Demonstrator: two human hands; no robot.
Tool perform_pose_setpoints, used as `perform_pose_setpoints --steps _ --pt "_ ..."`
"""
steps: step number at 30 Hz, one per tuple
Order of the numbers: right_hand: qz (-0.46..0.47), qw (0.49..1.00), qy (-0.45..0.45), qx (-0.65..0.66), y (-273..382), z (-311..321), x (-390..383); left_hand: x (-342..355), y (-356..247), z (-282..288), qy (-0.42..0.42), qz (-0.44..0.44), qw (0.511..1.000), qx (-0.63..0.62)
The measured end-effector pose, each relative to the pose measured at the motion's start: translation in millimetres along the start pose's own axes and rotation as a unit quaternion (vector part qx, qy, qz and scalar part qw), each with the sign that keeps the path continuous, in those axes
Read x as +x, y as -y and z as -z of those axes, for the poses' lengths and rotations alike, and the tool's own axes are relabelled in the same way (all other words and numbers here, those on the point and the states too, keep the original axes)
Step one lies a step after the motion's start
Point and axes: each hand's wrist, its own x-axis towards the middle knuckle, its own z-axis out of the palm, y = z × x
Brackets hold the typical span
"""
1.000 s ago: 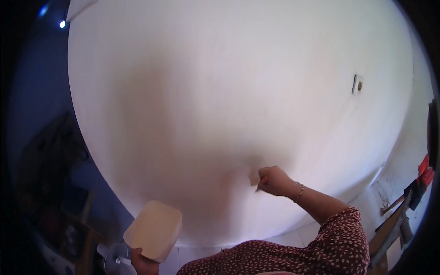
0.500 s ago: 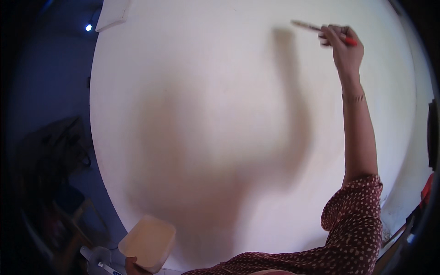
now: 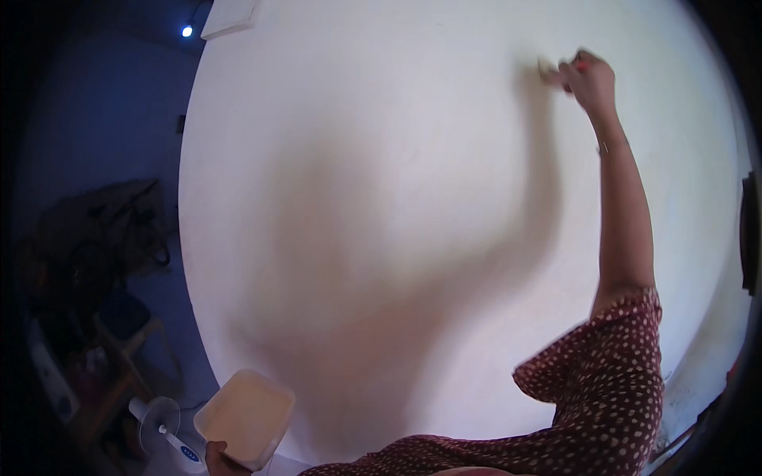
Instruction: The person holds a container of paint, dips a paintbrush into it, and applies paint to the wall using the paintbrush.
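Note:
High on the right, my right hand [image 3: 594, 86] is closed round a paintbrush [image 3: 544, 70] with a red handle end. Its pale bristle end is against or very near the white wall [image 3: 429, 166]; motion blurs it, so contact is hard to tell. My right arm is raised, in a maroon sleeve with pale dots. At the lower left, my left hand [image 3: 223, 460] grips the edge of a shallow, pale rectangular plastic tub [image 3: 246, 412], tilted with its broad face showing. Most of that hand is cut off by the lower edge.
Beside the tub stands a small white fan [image 3: 161, 428]. In the dim area at left are a chair [image 3: 125, 317], a bicycle [image 3: 147, 230] and a lit bulb [image 3: 187, 32]. A ledge [image 3: 230, 22] juts from the wall's upper left. My shadow covers mid-wall.
My right hand has turned and lowered slightly, bringing the brush from pointing left to foreshortened toward the wall. The view has shifted a little left; the tub stays in my left hand.

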Motion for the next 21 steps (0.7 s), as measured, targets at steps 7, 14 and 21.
perform_pose_setpoints --steps 7,14,21 --pt "-0.048 0.979 0.087 0.179 21.6 62.0 -65.5 -9.2 -7.7 -7.1 -0.001 -0.01 1.0 0.015" --pt "-0.031 0.981 -0.129 0.145 -44.7 23.5 50.8 -5.0 -15.1 -18.9 0.018 0.002 1.0 0.02" --pt "0.102 0.992 0.08 -0.001 10.4 -9.3 -114.5 -1.8 -20.6 -28.6 0.033 -0.002 0.999 0.028"
